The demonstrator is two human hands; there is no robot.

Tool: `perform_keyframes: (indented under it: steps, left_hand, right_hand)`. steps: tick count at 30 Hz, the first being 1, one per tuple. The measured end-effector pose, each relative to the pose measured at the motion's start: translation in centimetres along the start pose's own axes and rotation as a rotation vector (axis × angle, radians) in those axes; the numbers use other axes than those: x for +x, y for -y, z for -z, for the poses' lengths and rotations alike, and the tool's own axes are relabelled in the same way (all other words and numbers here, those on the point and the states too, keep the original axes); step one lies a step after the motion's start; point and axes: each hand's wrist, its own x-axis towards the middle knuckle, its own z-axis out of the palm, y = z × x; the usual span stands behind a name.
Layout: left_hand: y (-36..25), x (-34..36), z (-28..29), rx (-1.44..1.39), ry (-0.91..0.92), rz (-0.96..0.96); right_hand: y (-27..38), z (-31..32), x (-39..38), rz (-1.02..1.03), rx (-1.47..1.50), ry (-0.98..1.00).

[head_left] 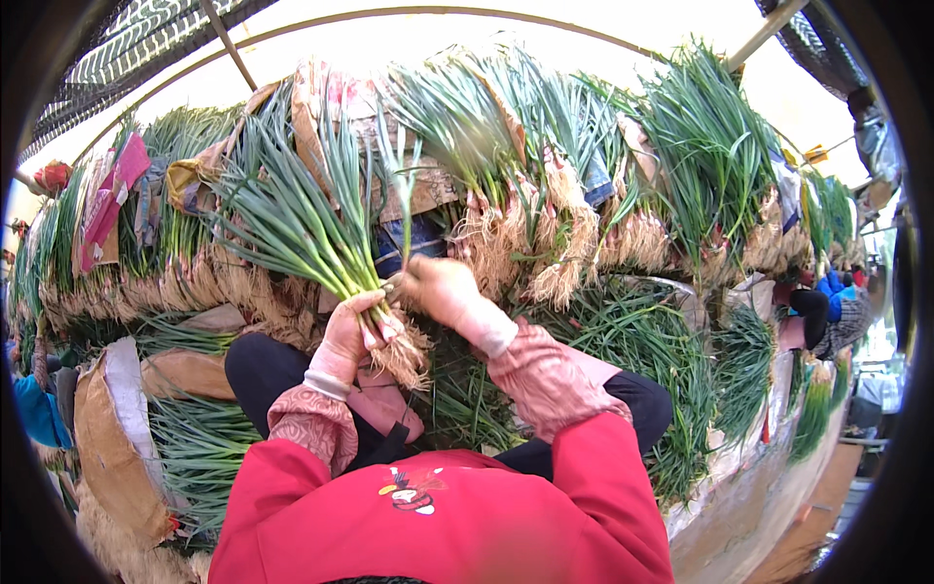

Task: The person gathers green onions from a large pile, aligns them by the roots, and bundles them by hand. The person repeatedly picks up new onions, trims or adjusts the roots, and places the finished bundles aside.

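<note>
My left hand (347, 329) is wrapped round a bunch of spring onions (309, 216) in front of my lap. Their green leaves fan up and to the left, while the pinkish-white bulbs and pale roots hang below my fist. Just to the right, my right hand (440, 289) has its fingers closed at the base of a single spring onion (405, 190), whose thin leaves point upward. The lower end of that stalk is hidden by my fingers, close to the held bunch.
A long heap of spring onions (700, 146), roots facing me, runs across in front. Loose green leaves (632, 365) lie right of my knees. More bunches (199, 448) lie at left beside a brown and white sack (122, 428). Another person (842, 316) sits at far right.
</note>
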Motion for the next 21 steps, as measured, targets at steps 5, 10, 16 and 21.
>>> perform_keyframes:
  steps: [5, 10, 16, 21]
  left_hand:
    - [0.7, 0.5, -0.6, -0.006, -0.116, -0.107]
    - [2.5, 0.2, -0.1, 0.18, -0.212, -0.022]
    - [2.3, 0.7, 1.5, 0.347, -0.318, 0.05]
    - [0.9, -0.1, -0.9, 0.033, -0.034, 0.011]
  right_hand:
    - [1.4, 0.0, -3.2, -0.095, 0.165, -0.229]
    - [2.1, 1.8, 2.4, -0.166, -0.142, 0.09]
    - [0.5, -3.4, 5.6, -0.06, -0.403, 0.192]
    - [-3.2, -7.7, 0.6, -0.595, 1.525, -0.297]
